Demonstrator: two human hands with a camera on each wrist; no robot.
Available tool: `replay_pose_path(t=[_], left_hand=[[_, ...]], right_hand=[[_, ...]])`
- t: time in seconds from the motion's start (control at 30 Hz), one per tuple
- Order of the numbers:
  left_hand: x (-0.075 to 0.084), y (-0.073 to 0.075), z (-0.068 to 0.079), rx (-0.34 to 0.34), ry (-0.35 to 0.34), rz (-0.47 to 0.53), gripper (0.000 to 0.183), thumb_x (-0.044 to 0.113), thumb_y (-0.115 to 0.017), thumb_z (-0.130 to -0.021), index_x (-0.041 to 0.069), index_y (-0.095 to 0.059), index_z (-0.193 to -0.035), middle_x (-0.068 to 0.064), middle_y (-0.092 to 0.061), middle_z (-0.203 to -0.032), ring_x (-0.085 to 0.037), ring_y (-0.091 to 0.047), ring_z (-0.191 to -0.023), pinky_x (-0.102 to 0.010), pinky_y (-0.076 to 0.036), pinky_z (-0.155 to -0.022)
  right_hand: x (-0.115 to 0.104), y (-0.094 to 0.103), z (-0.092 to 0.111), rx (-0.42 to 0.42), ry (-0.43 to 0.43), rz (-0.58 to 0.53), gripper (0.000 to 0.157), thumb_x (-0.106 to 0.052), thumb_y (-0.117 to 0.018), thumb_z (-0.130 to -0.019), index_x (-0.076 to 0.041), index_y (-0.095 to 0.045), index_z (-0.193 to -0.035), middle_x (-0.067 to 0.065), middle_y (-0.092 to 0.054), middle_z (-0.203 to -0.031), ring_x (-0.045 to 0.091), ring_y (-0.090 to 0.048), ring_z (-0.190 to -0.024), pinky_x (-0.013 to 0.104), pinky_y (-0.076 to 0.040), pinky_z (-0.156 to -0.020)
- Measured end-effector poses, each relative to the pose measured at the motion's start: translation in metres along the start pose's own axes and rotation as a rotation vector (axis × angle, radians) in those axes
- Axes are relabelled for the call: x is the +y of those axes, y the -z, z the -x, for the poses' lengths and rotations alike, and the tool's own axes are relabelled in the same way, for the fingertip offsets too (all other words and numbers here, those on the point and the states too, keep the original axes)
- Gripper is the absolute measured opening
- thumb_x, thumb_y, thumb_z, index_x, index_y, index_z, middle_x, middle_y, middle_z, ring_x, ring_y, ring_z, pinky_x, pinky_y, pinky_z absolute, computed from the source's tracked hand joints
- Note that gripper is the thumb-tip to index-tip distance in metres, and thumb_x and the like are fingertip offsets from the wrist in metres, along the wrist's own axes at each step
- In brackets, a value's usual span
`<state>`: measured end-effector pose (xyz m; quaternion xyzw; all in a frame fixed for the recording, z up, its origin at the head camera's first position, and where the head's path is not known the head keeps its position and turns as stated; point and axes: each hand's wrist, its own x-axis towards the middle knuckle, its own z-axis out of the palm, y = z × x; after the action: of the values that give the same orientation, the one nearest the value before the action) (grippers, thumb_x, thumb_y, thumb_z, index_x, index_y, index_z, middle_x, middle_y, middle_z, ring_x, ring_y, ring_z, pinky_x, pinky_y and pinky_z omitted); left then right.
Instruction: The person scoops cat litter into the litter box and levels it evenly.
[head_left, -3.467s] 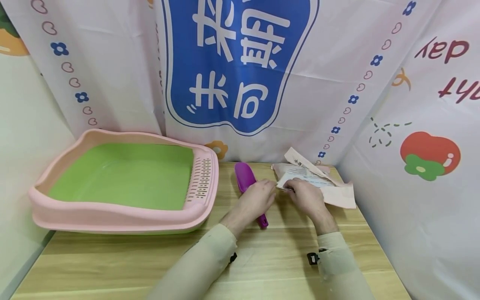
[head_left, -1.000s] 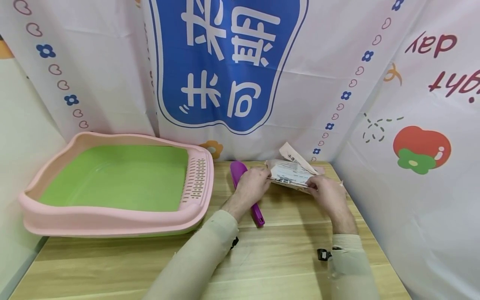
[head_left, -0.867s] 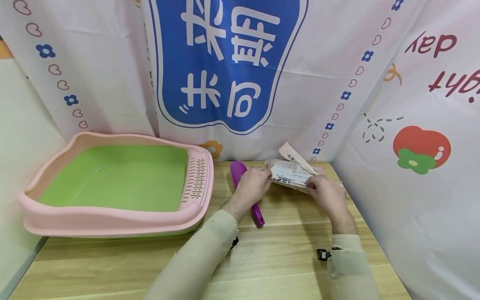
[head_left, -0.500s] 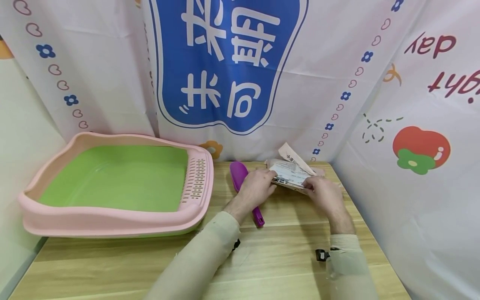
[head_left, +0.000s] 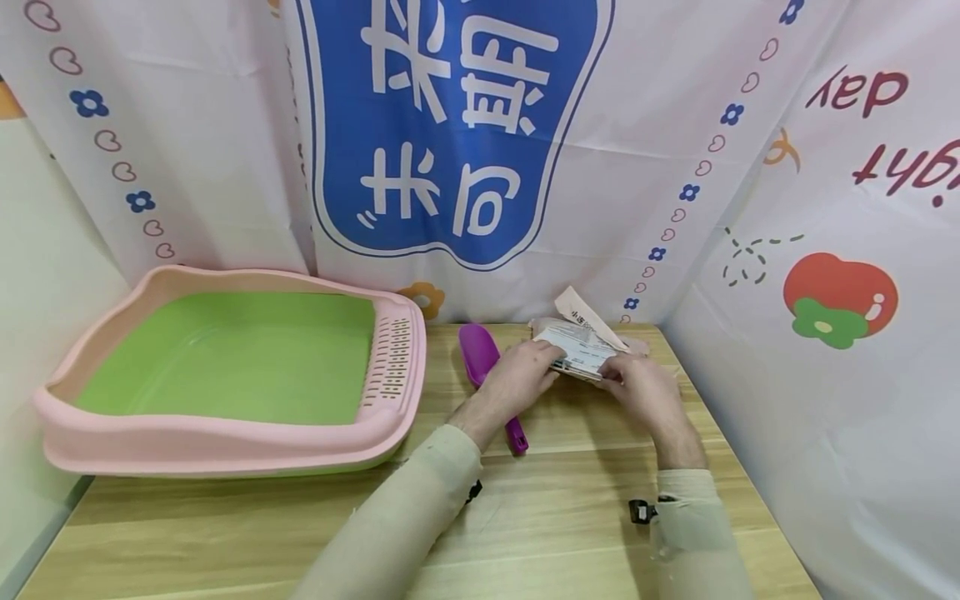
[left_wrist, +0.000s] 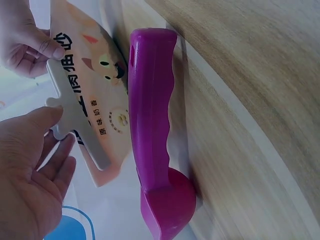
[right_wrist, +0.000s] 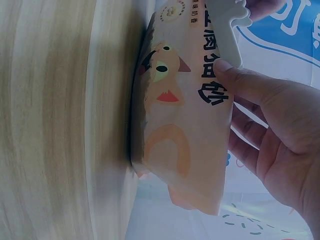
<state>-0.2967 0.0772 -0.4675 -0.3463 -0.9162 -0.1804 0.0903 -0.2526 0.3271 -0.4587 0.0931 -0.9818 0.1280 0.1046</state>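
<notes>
A pale orange bag of cat litter (head_left: 573, 346), printed with a cartoon cat, lies at the back right of the table. Across its folded edge sits a white sealing clip (left_wrist: 82, 120), seen in the left wrist view. My left hand (head_left: 521, 375) pinches the clip, thumb on its tab. With thumb and fingers, my right hand (head_left: 641, 387) pinches the bag's edge at the clip's other end. Under my left forearm lies a purple litter scoop (head_left: 478, 350), its handle toward me. The bag's contents are hidden.
A large litter box with a pink rim (head_left: 217, 442) and green floor takes up the left of the table (head_left: 555, 517). Printed cloth (head_left: 622, 200) hangs behind the bag and along the right side. A loose strip (head_left: 588, 317) of the bag sticks up at the back.
The bag's flap that stuck out to the right is no longer seen there. My left hand has shifted right along the bag's edge; my right hand moved right, then slightly back left.
</notes>
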Motion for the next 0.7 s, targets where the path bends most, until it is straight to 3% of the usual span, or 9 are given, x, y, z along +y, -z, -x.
replay_pose_path(t=[0.47,0.7], left_hand=[[0.0020,-0.0036,-0.0057,0.024,-0.106,0.022,0.025,0.011,-0.074,-0.115,0.016,-0.080,-0.139,-0.003,-0.084,-0.141,-0.023,-0.079,-0.136,-0.037,-0.063,-0.123],[0.0014,-0.0030,-0.0052,0.040,-0.098,0.038,0.024,0.011,-0.075,-0.114,0.014,-0.081,-0.138,-0.003,-0.086,-0.138,-0.022,-0.080,-0.134,-0.036,-0.064,-0.122]], right_hand=[[-0.0016,-0.0008,-0.0019,-0.017,0.018,-0.014,0.009,-0.015,-0.094,-0.099,-0.016,-0.087,-0.105,0.005,-0.089,-0.106,0.025,-0.083,-0.095,0.053,-0.065,-0.080],[-0.0005,-0.0009,-0.0026,-0.047,0.009,-0.033,0.009,-0.013,-0.091,-0.102,-0.013,-0.087,-0.110,0.007,-0.089,-0.111,0.028,-0.084,-0.100,0.055,-0.068,-0.086]])
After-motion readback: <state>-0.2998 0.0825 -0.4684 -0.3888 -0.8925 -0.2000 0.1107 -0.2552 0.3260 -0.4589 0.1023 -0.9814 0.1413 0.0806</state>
